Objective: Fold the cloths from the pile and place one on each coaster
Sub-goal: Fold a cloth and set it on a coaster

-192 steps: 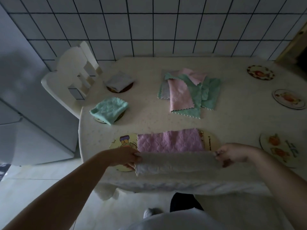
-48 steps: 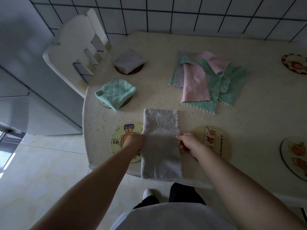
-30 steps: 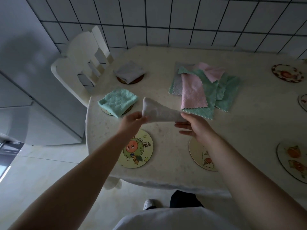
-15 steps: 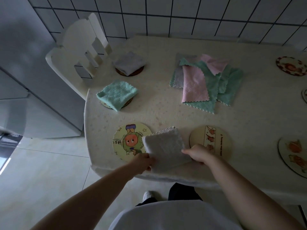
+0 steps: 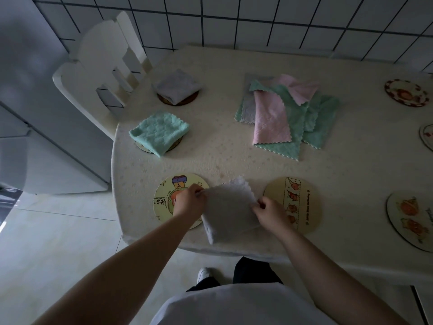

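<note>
From the head camera, the folded grey cloth (image 5: pixel 228 211) lies on the table (image 5: pixel 351 174) at its near edge, in the gap between two bare coasters: the cartoon coaster (image 5: pixel 164 198) just to its left and the strip-pattern coaster (image 5: pixel 304 202) just to its right. It is a rough square, turned slightly, with its scalloped free edges at the far side and the fold towards the person. The left hand (image 5: pixel 188 202) lies over the cartoon coaster, so that coaster looks the shorter trip for the cloth.

The left hand's fingers are curled and pinch the cloth's upper left corner. The right hand (image 5: pixel 269 213) pinches the right edge near the upper corner, though the dim light makes the exact finger contact hard to read. Neither hand holds anything else.
</note>
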